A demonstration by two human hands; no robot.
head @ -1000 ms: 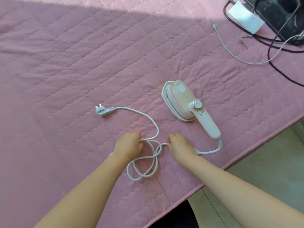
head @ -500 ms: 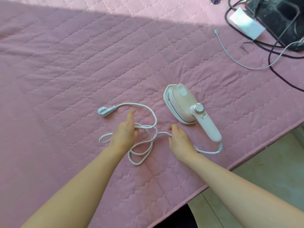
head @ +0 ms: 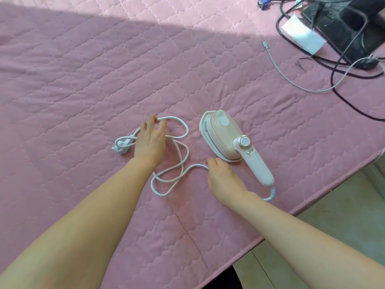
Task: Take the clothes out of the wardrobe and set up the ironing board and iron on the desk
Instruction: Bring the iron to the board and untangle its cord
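Crowding corner: dark cables; perhaps monitor base | cord looped beside iron

Pink-white iron flat on quilt

Iron laid on quilt, right of centre; cord looped left of it; plug left of cord; cables far right.

The desk cover is pink, stitched in a scalloped quilt pattern. The iron is pale pink and white with a silver knob; its cord is white. At its far right corner lie black cables, a grey cable and white paper.
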